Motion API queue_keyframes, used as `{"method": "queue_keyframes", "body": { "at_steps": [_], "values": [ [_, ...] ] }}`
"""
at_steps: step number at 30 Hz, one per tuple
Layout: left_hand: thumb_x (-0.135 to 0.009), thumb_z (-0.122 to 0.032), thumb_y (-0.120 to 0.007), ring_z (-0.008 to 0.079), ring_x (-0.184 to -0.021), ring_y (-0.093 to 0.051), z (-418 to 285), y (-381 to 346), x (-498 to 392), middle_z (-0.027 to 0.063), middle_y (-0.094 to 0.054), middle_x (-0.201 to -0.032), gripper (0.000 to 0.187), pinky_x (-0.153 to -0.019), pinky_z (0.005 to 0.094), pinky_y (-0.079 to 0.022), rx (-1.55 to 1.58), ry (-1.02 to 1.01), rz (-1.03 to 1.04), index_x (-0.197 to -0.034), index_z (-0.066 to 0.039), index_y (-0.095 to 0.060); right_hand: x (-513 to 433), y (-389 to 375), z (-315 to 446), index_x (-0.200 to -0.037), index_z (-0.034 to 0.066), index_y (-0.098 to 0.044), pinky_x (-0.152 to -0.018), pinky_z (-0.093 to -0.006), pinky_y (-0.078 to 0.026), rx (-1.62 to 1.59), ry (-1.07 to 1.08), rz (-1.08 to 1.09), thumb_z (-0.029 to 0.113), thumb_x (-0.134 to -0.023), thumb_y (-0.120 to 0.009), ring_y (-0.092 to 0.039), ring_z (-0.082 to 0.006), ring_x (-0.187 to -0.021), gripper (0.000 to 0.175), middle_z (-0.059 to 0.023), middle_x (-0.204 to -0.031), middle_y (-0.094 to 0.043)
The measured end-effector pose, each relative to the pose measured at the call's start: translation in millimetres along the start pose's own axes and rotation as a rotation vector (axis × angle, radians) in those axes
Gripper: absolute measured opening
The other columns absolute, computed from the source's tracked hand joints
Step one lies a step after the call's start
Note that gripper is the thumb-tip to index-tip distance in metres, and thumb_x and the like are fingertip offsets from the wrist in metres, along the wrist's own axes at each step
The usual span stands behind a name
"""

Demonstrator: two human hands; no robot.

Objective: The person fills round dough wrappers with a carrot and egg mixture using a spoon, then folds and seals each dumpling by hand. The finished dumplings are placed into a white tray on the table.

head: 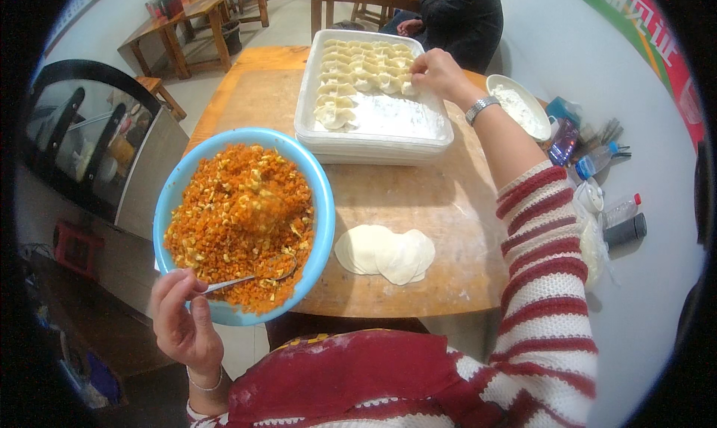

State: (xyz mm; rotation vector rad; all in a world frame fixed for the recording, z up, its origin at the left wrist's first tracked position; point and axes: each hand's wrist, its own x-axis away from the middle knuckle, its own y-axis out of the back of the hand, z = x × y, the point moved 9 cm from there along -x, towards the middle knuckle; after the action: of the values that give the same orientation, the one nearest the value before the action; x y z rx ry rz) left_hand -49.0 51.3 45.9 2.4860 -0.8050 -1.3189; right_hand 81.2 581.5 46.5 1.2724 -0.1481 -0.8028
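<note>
My left hand (187, 321) grips the handle of a metal spoon (246, 280), whose bowl rests in the orange and yellow chopped filling (241, 215) of a blue plastic basin (326, 204). At the far right side of a white plastic tray (372, 138), my right hand (440, 78) has its fingertips on a dumpling (408, 85) at the end of a row. Rows of folded dumplings (364, 64) fill the back and left of the tray; its floured bottom shows at the front right. Round dough wrappers (386, 252) lie overlapping on the wooden table, right of the basin.
An oval dish of flour (518, 110) stands right of the tray. Bottles (596, 160) and a plastic bag (592, 243) are along the right wall. A person in dark clothing (465, 24) sits beyond the table. A glass-fronted case (95, 142) stands at the left.
</note>
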Motion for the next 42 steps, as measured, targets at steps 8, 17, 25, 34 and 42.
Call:
{"method": "queue_keyframes", "body": {
  "at_steps": [8, 17, 25, 34, 42],
  "values": [
    [-0.095, 0.003, -0.058, 0.0206, -0.096, -0.062, -5, 1, -1, 0.0181, -0.06, -0.119, 0.022, -0.082, 0.032, -0.054, -0.058, -0.018, -0.002, -0.116, 0.004, -0.063, 2, -5, 8, -0.093, -0.0037, -0.076, -0.075, -0.0332, -0.055, 0.097, 0.128, 0.019, 0.003, -0.081, -0.074, -0.068, -0.022, -0.075, 0.014, -0.0184, -0.087, -0.074],
    [-0.097, 0.001, -0.057, 0.0197, -0.101, -0.064, -11, 12, 11, 0.0183, -0.06, -0.124, 0.022, -0.085, 0.0296, -0.054, -0.086, -0.025, -0.015, -0.117, 0.003, -0.065, 31, 29, -2, -0.095, 0.0025, -0.076, -0.074, -0.0298, -0.057, -0.146, -0.155, -0.081, 0.005, -0.085, -0.074, -0.069, -0.0182, -0.083, 0.011, -0.0114, -0.093, -0.075],
    [-0.097, 0.003, -0.056, 0.0191, -0.107, -0.062, -20, 24, 35, 0.0182, -0.06, -0.126, 0.023, -0.085, 0.0267, -0.05, 0.027, 0.025, -0.036, -0.118, 0.005, -0.065, 208, 39, 83, -0.096, 0.0043, -0.074, -0.084, -0.0343, -0.054, -0.075, 0.177, -0.082, 0.003, -0.085, -0.066, -0.069, -0.0249, -0.089, 0.013, -0.0116, -0.095, -0.073],
    [-0.093, 0.007, -0.058, 0.0239, -0.109, -0.061, -43, 27, 53, 0.0195, -0.061, -0.125, 0.025, -0.082, 0.0285, -0.051, 0.014, -0.094, 0.003, -0.117, 0.005, -0.065, 323, -29, 147, -0.099, 0.0043, -0.067, -0.094, -0.0418, -0.044, -0.124, 0.014, -0.112, 0.016, -0.07, -0.084, -0.049, -0.0327, -0.111, 0.035, -0.0128, -0.102, -0.062],
    [-0.088, 0.01, -0.062, 0.0265, -0.105, -0.062, -63, 31, 61, 0.0193, -0.065, -0.117, 0.03, -0.078, 0.03, -0.053, -0.051, -0.2, 0.02, -0.116, 0.003, -0.065, 318, -45, 180, -0.085, 0.0008, -0.059, -0.093, -0.0451, -0.043, -0.039, 0.022, -0.205, 0.016, -0.072, -0.08, -0.047, -0.0384, -0.108, 0.03, -0.0183, -0.099, -0.057]
  ]
}}
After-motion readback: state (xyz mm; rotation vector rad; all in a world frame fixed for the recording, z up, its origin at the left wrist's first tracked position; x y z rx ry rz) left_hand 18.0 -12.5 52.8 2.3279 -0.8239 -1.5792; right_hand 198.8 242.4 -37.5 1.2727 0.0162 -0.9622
